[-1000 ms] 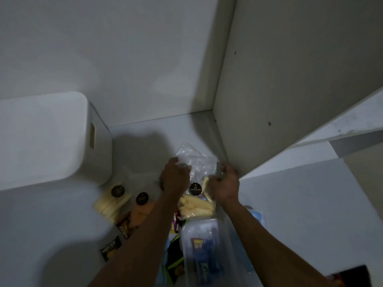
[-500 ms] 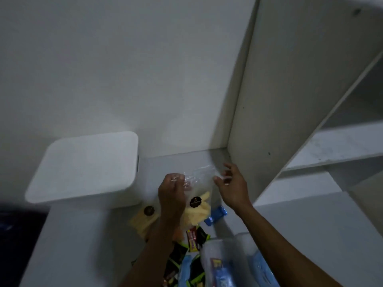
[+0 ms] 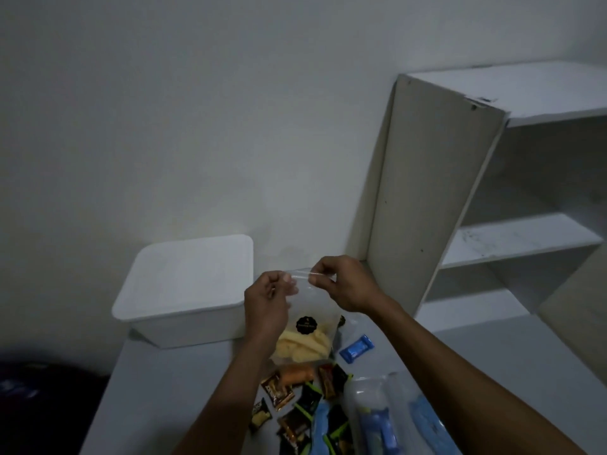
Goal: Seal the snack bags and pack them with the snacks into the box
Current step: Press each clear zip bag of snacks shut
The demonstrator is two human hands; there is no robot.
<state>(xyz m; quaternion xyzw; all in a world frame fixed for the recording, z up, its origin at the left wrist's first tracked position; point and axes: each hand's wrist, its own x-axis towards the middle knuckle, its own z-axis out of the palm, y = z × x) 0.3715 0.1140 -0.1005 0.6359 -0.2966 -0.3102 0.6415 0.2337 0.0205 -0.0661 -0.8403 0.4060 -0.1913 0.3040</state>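
Bag [image 3: 303, 326] hangs upright between my hands, left hand [image 3: 267, 298] and right hand [image 3: 345, 284] both pinching its clear top strip. I judge it light, floppy, slick film; crisps fragile, so grip only the seal. Box [image 3: 187, 287] sits lidded left of the left hand. Wrapped snacks [image 3: 295, 399] lie loose below; nothing blocks.

Pale grey counter [image 3: 170, 382] below a plain white wall [image 3: 197, 110]. At right, standing on the counter against the wall: open white shelf unit [image 3: 423, 198] with a beige side panel, scuffed shelves [image 3: 512, 238] and a chipped top corner. At lower left, off the counter's edge: dark, blurred shape [image 3: 39, 399], too dim to identify.
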